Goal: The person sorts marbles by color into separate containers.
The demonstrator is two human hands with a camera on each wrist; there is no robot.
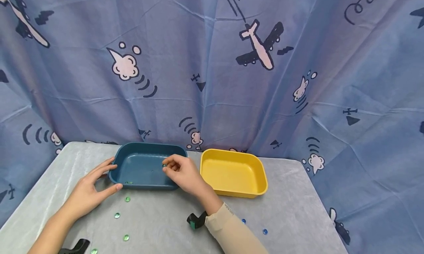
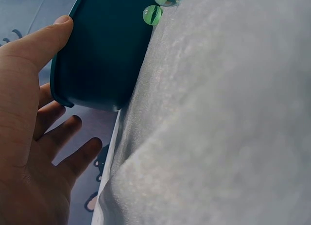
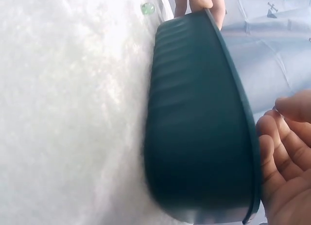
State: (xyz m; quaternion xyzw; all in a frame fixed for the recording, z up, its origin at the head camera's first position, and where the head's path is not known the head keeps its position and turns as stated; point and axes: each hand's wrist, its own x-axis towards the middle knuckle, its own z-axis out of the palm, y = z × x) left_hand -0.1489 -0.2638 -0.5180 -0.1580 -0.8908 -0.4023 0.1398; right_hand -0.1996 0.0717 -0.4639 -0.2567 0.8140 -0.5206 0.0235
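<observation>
A dark teal tub (image 1: 145,187) stands at the back of the table. My left hand (image 1: 87,191) is at its left end, thumb by the near rim and spread, fairly straight fingers along the side. Over the tub's right part, my right hand (image 1: 183,173) pinches a small dark green glass marble (image 1: 163,165) between thumb and fingertips. In the right wrist view the fingers (image 3: 279,137) mostly hide that marble. A few green marbles (image 1: 129,182) lie inside the tub near its front wall.
A yellow tub (image 1: 232,193) stands right of the teal one. Several green marbles (image 1: 126,237) lie on the grey cloth at the front left. Two blue marbles (image 1: 265,232) lie beyond the right sleeve (image 1: 232,228). Behind hangs a blue curtain (image 1: 165,62) printed with planes.
</observation>
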